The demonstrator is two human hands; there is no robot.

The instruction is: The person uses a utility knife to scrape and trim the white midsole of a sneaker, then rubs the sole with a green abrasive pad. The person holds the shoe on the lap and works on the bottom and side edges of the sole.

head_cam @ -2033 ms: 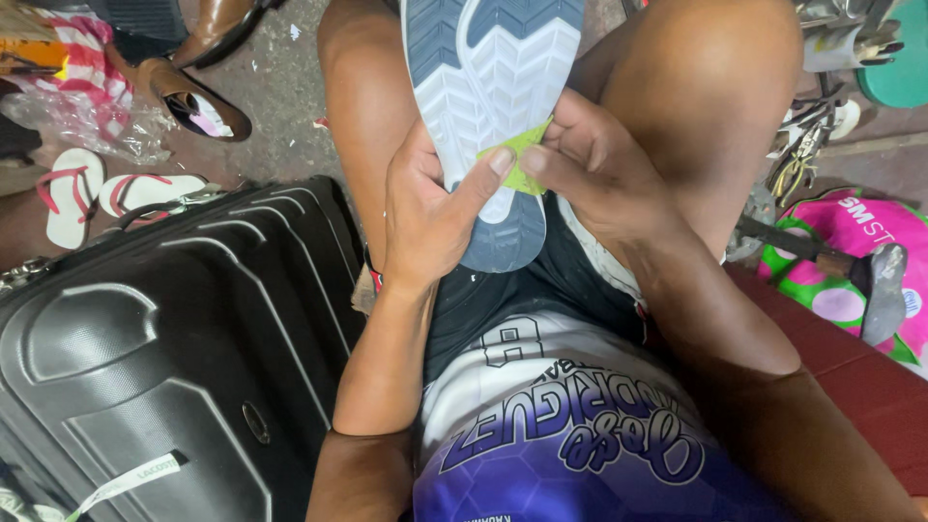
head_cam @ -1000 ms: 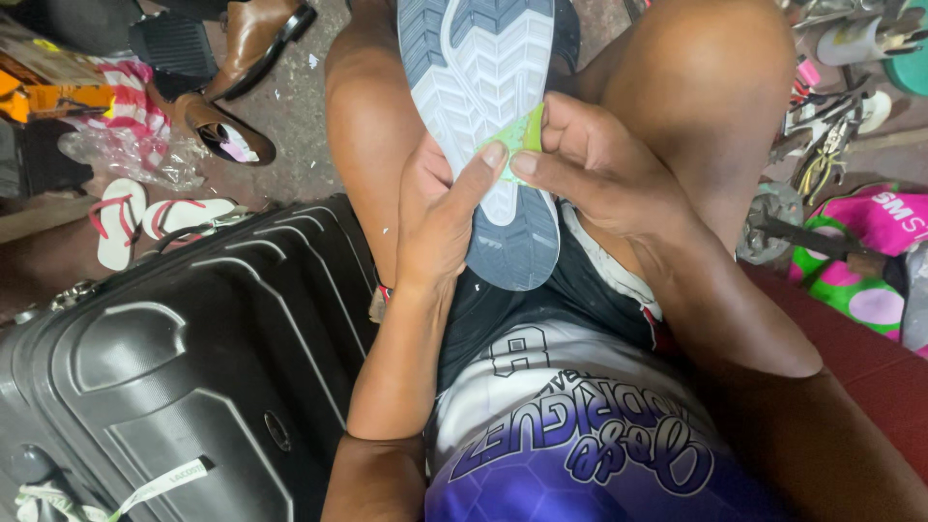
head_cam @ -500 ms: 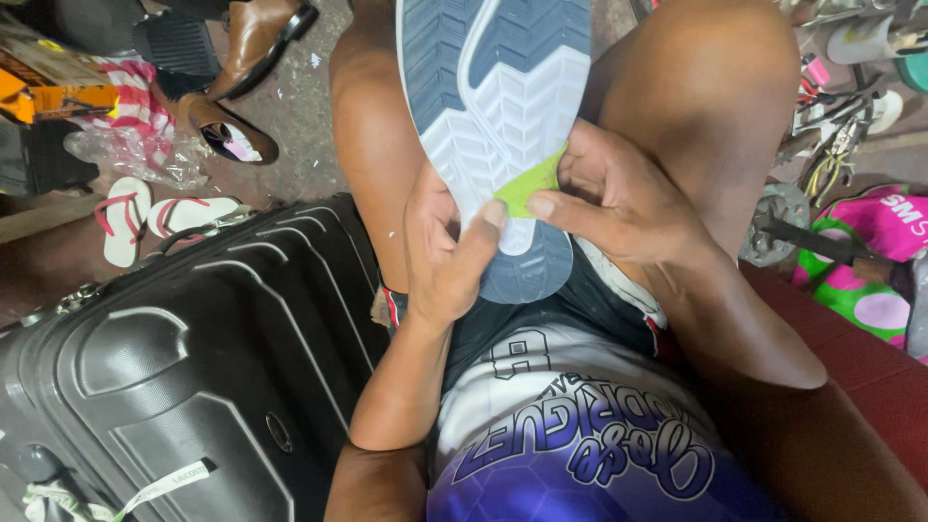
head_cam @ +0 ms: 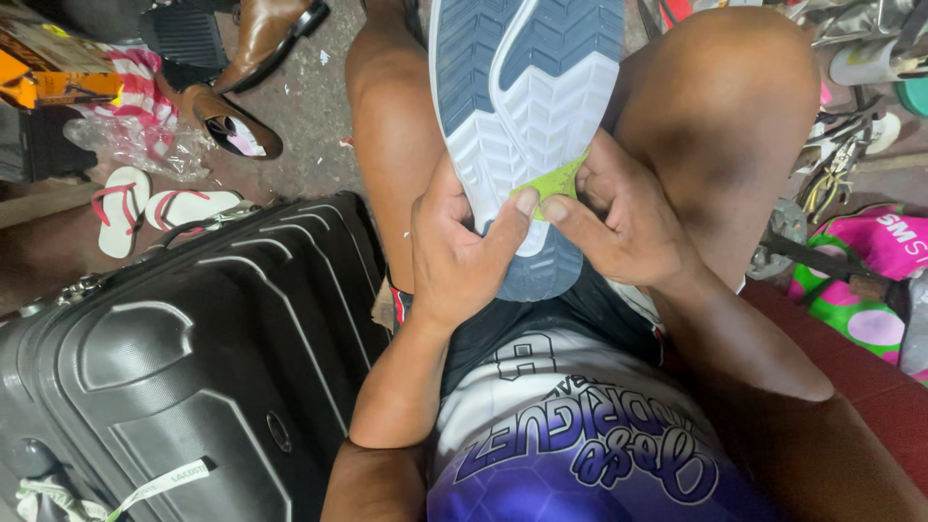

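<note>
A blue and white rubber shoe sole [head_cam: 527, 116] with a chevron tread stands upright between the person's bare knees, its tread facing the camera and its heel end low, at about 12 o'clock from the lap. A small lime-green patch [head_cam: 553, 182] sits on the sole's right edge, near the arch.

The left hand [head_cam: 459, 256] wraps the sole from 9 o'clock; its grip is closed on the sole, palm against the left edge and the thumb stretched across the tread so that its tip touches the green patch. The right hand [head_cam: 619, 217] comes in from 3 o'clock; its grip is narrow, thumb tip pressed on the green patch just beside the left thumb, the other fingers curled behind the sole's edge, out of sight.

At 8 o'clock from the hands lies a black hard-shell suitcase [head_cam: 184, 377] with ribbed panels, touching the person's left thigh. Beyond it, at 10 o'clock, a pair of white flip-flops with red straps [head_cam: 155, 208] lies on the grey concrete floor [head_cam: 309, 106], with a brown leather shoe [head_cam: 227, 121] near them. At 3 o'clock sits a pink and green spotted bag [head_cam: 870, 280].
</note>
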